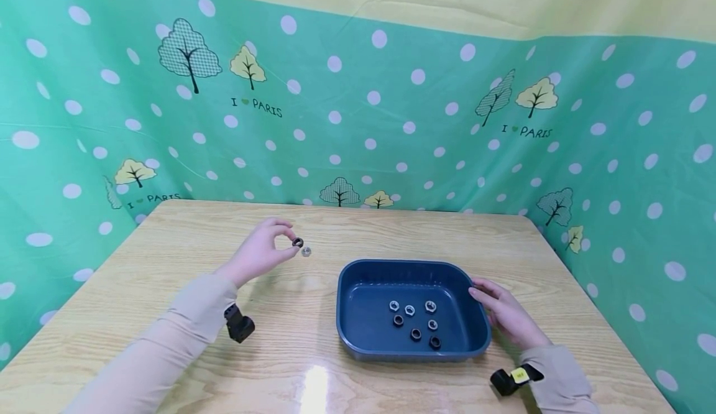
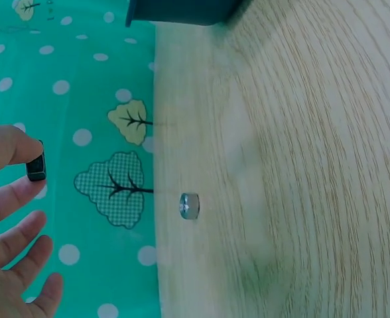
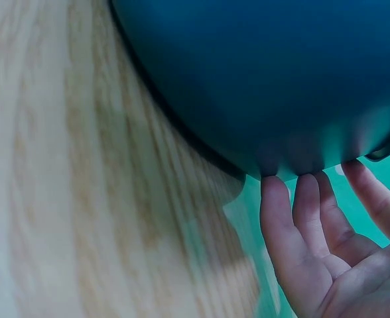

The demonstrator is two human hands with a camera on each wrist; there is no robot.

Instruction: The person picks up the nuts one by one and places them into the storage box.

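Note:
Between thumb and forefinger, my left hand (image 1: 263, 252) pinches a black nut (image 1: 298, 242), held up over the table's far left part. The left wrist view shows that black nut (image 2: 36, 165) side-on, with the other fingers spread away from it. Just beside it in the head view, a silver nut (image 1: 306, 252) lies on the wood. My right hand (image 1: 506, 311) grips the right side of a dark blue rectangular basin (image 1: 358, 353), thumb over the rim and fingertips (image 3: 274, 189) against the outer wall. Inside the basin lie several silver nuts (image 1: 410, 310) and 3 black nuts (image 1: 416, 334).
The light wooden table (image 1: 279, 333) carries the basin right of its middle. A green dotted cloth (image 1: 335, 134) with tree prints hangs along the back and both sides. Each wrist wears a small black camera (image 1: 239, 324).

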